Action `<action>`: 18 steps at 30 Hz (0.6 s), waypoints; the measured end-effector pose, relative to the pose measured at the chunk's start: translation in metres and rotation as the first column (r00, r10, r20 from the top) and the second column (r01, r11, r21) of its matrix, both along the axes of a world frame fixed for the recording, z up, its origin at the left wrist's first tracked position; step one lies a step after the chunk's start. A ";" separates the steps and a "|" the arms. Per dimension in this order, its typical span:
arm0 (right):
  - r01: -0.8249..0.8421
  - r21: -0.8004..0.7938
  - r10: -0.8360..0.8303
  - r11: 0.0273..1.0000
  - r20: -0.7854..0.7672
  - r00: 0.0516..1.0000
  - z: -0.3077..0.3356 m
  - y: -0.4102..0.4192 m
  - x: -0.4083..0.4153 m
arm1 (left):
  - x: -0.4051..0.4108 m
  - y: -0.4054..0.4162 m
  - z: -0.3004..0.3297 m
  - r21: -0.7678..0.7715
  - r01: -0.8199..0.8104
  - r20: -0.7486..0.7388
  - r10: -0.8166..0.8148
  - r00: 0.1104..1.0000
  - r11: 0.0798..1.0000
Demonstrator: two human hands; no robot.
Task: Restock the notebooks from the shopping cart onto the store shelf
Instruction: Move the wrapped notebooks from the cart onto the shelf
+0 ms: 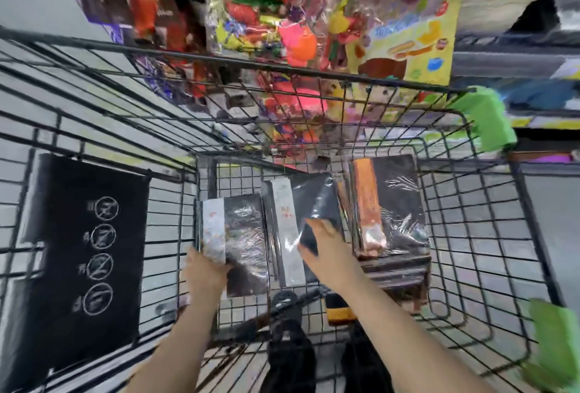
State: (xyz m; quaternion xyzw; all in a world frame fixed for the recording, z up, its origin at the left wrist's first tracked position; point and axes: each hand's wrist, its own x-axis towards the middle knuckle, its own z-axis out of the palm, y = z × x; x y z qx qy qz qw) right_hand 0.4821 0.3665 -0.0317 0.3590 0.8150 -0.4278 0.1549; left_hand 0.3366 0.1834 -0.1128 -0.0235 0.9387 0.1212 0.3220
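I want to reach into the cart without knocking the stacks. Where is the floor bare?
Bare wire floor lies right of the orange-striped stack, and a strip between the left stack and the left wall. The middle is crowded: three stacks, left hand, right hand.

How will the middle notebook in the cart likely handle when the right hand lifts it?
The middle notebook wears glossy, wrinkled plastic wrap, so it may feel slippery under the right hand. It looks flat and book-like, so probably fairly stiff. It leans on neighbouring stacks, so it may slide or drag them.

Crossed-circle symbols on black sign [84, 248], lettering perhaps unreadable
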 end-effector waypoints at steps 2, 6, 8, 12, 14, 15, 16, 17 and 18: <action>0.003 -0.003 -0.003 1.000 0.001 1.000 0.001 0.001 0.001 | -0.002 0.004 0.007 -0.013 -0.060 0.027 0.060 0.998 0.998; 0.023 -0.018 -0.023 1.000 -0.004 1.000 0.001 0.002 0.006 | -0.001 0.010 0.010 -0.033 -0.109 0.088 0.111 0.990 0.994; 0.026 -0.013 -0.026 1.000 -0.010 1.000 -0.002 0.003 0.008 | 0.001 0.011 0.009 -0.029 -0.102 0.117 0.104 0.988 0.994; 0.064 -0.029 -0.064 0.998 -0.008 0.998 -0.005 0.006 0.009 | 0.002 0.009 0.011 0.071 -0.262 0.147 0.249 0.957 0.963; 0.061 -0.023 -0.061 0.998 0.002 0.998 -0.004 0.006 0.010 | -0.001 0.008 0.016 0.127 -0.337 0.188 0.311 0.932 0.933; 0.055 -0.019 -0.055 0.998 0.010 0.998 -0.004 0.006 0.010 | -0.003 0.009 0.016 0.159 -0.374 0.208 0.340 0.917 0.914; 0.048 -0.013 -0.048 0.999 0.019 0.999 -0.005 0.007 0.011 | -0.005 0.010 0.019 0.186 -0.425 0.236 0.380 0.894 0.886; 0.041 -0.008 -0.040 0.999 0.025 0.999 -0.004 0.007 0.011 | -0.007 0.010 0.020 0.207 -0.470 0.258 0.415 0.872 0.858; 0.036 -0.006 -0.036 0.999 0.029 0.999 -0.005 0.008 0.011 | -0.008 0.011 0.023 0.215 -0.500 0.281 0.437 0.855 0.839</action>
